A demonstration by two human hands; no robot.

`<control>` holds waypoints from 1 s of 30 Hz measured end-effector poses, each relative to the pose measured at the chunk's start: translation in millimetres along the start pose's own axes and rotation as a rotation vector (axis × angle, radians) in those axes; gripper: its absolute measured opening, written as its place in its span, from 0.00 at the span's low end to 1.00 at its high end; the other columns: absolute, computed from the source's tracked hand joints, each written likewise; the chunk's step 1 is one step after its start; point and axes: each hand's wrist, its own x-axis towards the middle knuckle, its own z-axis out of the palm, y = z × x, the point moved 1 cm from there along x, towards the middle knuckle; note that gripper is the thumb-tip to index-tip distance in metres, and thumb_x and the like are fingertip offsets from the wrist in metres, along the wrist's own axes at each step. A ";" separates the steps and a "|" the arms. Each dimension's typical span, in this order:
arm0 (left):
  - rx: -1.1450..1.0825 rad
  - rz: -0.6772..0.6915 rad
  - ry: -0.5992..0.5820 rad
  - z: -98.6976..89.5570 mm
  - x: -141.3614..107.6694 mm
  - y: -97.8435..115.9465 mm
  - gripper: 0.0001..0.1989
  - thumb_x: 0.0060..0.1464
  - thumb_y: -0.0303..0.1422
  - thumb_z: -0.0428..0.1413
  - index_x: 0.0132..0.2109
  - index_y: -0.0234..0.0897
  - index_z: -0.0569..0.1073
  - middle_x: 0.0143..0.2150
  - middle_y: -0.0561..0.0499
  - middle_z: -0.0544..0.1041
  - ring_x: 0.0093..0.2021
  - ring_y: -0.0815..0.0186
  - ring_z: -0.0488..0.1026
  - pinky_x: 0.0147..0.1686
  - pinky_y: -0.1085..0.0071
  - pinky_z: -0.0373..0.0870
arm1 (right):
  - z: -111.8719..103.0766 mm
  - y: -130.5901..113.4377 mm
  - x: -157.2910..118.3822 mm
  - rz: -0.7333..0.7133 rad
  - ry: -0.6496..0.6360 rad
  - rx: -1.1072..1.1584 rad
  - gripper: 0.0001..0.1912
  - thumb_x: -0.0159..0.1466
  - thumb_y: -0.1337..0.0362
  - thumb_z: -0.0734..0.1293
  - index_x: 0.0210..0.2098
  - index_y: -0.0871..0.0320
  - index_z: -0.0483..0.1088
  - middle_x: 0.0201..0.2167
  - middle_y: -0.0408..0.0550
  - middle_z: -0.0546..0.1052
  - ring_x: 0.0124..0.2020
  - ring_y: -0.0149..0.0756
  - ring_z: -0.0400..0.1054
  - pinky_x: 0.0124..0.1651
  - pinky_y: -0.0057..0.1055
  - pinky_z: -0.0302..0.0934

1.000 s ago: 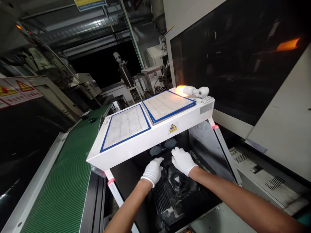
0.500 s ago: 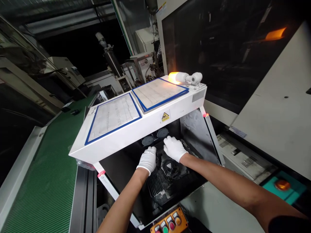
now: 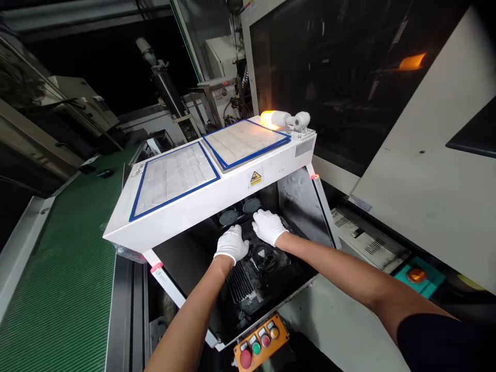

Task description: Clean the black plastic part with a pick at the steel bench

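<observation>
Both hands wear white gloves and reach inside a white-topped machine [image 3: 186, 206]. My left hand [image 3: 231, 244] is over the dark fixture near the ribbed black part [image 3: 239, 283], fingers curled; what it holds, if anything, is hidden. My right hand [image 3: 268, 227] is a little higher and to the right, fingers bent down behind a round black part with a triangle mark [image 3: 263, 256]. Its fingertips are hard to make out. Two round dark discs [image 3: 229, 217] [image 3: 251, 205] sit just beyond the hands.
Blue-framed sheets [image 3: 176, 178] lie on the machine's top beside a lit orange lamp [image 3: 271, 120]. An orange button box [image 3: 261, 343] is at the front. A green conveyor [image 3: 70, 268] runs along the left. A large machine with a dark window [image 3: 329, 77] stands at the right.
The whole view has shifted, with the machine now slightly left and higher. My left hand's thumb now shows apart from its fingers. More of the button box is visible.
</observation>
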 end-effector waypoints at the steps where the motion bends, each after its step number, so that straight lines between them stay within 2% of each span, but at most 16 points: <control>1: -0.002 -0.014 0.010 -0.6 1.7 1.8 0.19 0.59 0.40 0.58 0.52 0.32 0.74 0.49 0.36 0.80 0.49 0.49 0.80 0.47 0.59 0.76 | -1.4 -0.3 0.4 -0.004 0.003 -0.009 0.12 0.76 0.58 0.66 0.49 0.62 0.71 0.46 0.51 0.72 0.44 0.40 0.69 0.46 0.39 0.71; 5: -0.015 -0.085 0.085 2.7 5.9 10.5 0.22 0.68 0.43 0.47 0.49 0.28 0.77 0.44 0.32 0.82 0.46 0.46 0.81 0.45 0.55 0.76 | -2.7 1.5 2.0 -0.050 0.001 -0.045 0.15 0.78 0.57 0.62 0.48 0.63 0.72 0.45 0.51 0.72 0.46 0.42 0.69 0.49 0.41 0.70; 9: -0.047 -0.124 0.135 13.5 8.7 15.0 0.29 0.72 0.44 0.38 0.48 0.28 0.79 0.45 0.32 0.82 0.48 0.47 0.81 0.48 0.55 0.75 | 3.4 2.9 1.1 -0.078 -0.013 -0.058 0.17 0.79 0.57 0.59 0.47 0.64 0.72 0.45 0.53 0.73 0.48 0.43 0.69 0.51 0.42 0.68; 13: -0.070 -0.146 0.128 20.9 14.1 14.3 0.31 0.72 0.43 0.37 0.48 0.26 0.80 0.44 0.31 0.82 0.48 0.48 0.81 0.47 0.57 0.75 | 10.9 3.7 4.6 -0.084 -0.017 -0.050 0.18 0.80 0.58 0.57 0.47 0.64 0.73 0.45 0.55 0.73 0.48 0.47 0.69 0.50 0.45 0.68; 16: -0.094 -0.155 0.108 19.8 15.4 15.3 0.32 0.72 0.43 0.37 0.47 0.27 0.82 0.43 0.32 0.82 0.47 0.50 0.81 0.48 0.58 0.75 | 8.4 7.5 9.1 -0.081 -0.013 -0.028 0.18 0.78 0.58 0.59 0.46 0.65 0.74 0.44 0.57 0.74 0.46 0.51 0.69 0.46 0.46 0.69; 17: -0.104 -0.157 0.102 18.4 15.1 16.0 0.31 0.72 0.43 0.38 0.47 0.27 0.82 0.43 0.33 0.83 0.48 0.51 0.81 0.49 0.58 0.75 | 5.5 8.8 8.0 -0.090 -0.006 -0.015 0.17 0.77 0.58 0.60 0.47 0.65 0.75 0.46 0.57 0.74 0.47 0.53 0.69 0.48 0.47 0.68; 19: -0.129 -0.164 0.088 15.3 14.6 16.9 0.30 0.72 0.43 0.39 0.47 0.28 0.83 0.44 0.33 0.83 0.48 0.51 0.81 0.50 0.59 0.75 | -1.1 8.8 -4.4 -0.117 0.029 0.013 0.16 0.76 0.60 0.62 0.56 0.64 0.73 0.54 0.58 0.73 0.55 0.56 0.66 0.58 0.52 0.64; 21: -0.156 -0.179 0.066 12.9 14.9 16.8 0.29 0.71 0.43 0.41 0.47 0.28 0.83 0.44 0.33 0.83 0.48 0.52 0.81 0.50 0.59 0.75 | -1.6 2.2 -37.0 -0.142 0.073 0.044 0.22 0.78 0.62 0.58 0.67 0.64 0.64 0.64 0.61 0.66 0.65 0.57 0.57 0.68 0.56 0.52; 23: -0.187 -0.191 0.042 12.0 16.5 15.9 0.28 0.71 0.43 0.43 0.48 0.28 0.83 0.45 0.33 0.83 0.49 0.53 0.81 0.51 0.60 0.75 | 13.2 -13.6 -90.5 -0.193 0.052 0.085 0.25 0.79 0.64 0.50 0.71 0.67 0.58 0.69 0.64 0.60 0.67 0.54 0.54 0.70 0.54 0.49; 24: -0.202 -0.195 0.034 12.3 17.7 15.4 0.27 0.70 0.43 0.44 0.48 0.28 0.83 0.46 0.33 0.83 0.49 0.53 0.81 0.52 0.60 0.75 | 27.4 -24.8 -122.7 -0.267 -0.018 0.106 0.25 0.78 0.66 0.50 0.70 0.66 0.60 0.67 0.62 0.63 0.65 0.52 0.58 0.68 0.49 0.54; 26: -0.233 -0.200 0.027 14.4 19.8 14.8 0.27 0.70 0.43 0.43 0.50 0.29 0.82 0.48 0.33 0.83 0.52 0.52 0.80 0.53 0.60 0.74 | 65.4 -51.1 -190.0 -0.521 -0.263 0.155 0.21 0.72 0.66 0.59 0.62 0.60 0.71 0.59 0.53 0.73 0.49 0.42 0.71 0.53 0.35 0.67; 28: -0.263 -0.211 0.022 17.8 20.9 14.9 0.28 0.71 0.42 0.42 0.51 0.29 0.82 0.50 0.32 0.82 0.54 0.51 0.79 0.55 0.58 0.73 | 105.1 -74.6 -248.4 -0.717 -0.466 0.168 0.22 0.69 0.64 0.64 0.61 0.55 0.71 0.70 0.48 0.62 0.42 0.41 0.72 0.45 0.37 0.70; 30: -0.298 -0.225 0.011 21.4 21.4 15.2 0.27 0.71 0.41 0.41 0.52 0.30 0.82 0.51 0.32 0.82 0.56 0.50 0.78 0.57 0.57 0.72 | 136.0 -89.3 -287.3 -0.798 -0.607 0.153 0.17 0.68 0.65 0.64 0.55 0.57 0.74 0.71 0.48 0.60 0.43 0.44 0.73 0.43 0.39 0.71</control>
